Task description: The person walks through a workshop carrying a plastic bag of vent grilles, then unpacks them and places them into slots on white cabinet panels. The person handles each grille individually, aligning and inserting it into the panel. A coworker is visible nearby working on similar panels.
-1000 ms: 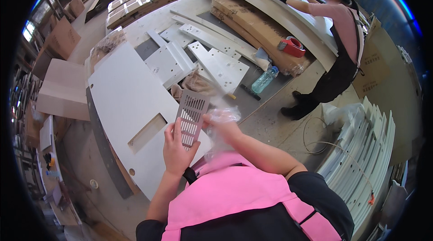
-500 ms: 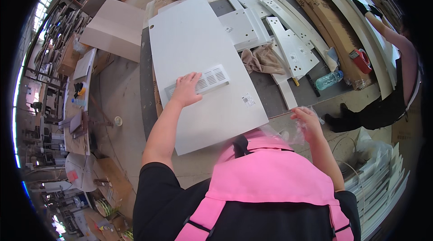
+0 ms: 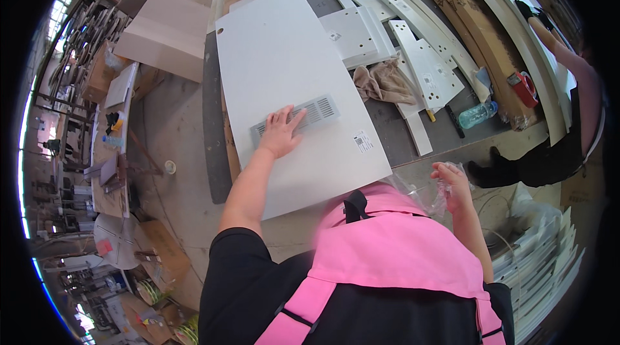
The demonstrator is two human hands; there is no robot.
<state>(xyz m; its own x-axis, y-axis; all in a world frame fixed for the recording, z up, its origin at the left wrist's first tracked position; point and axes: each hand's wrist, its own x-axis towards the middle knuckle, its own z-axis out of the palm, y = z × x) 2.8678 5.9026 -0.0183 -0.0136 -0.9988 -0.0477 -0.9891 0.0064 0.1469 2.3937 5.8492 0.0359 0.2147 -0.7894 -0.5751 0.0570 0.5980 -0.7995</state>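
A large white panel (image 3: 278, 54) lies on the worktable, with a slotted vent grille (image 3: 320, 110) across its lower half. My left hand (image 3: 281, 135) rests flat on the grille, fingers spread, hiding its middle. A printed label (image 3: 363, 142) is stuck on the panel, right of the grille. Off the panel's near right corner, my right hand (image 3: 453, 183) is closed on crumpled clear plastic film (image 3: 442, 200), which trails down toward my pink apron (image 3: 394, 248).
Right of the panel lie a brown cloth (image 3: 385, 82), several white drilled boards (image 3: 426, 73), a plastic bottle (image 3: 478, 114), a red tape dispenser (image 3: 522, 88) and long cardboard packages (image 3: 478, 41). A co-worker (image 3: 575, 112) stands at far right. White strips (image 3: 542, 267) are stacked at lower right.
The whole view has shifted slightly. My left hand stays on the grille, which looks greyer now. My right hand, still holding the film, is a little farther right.
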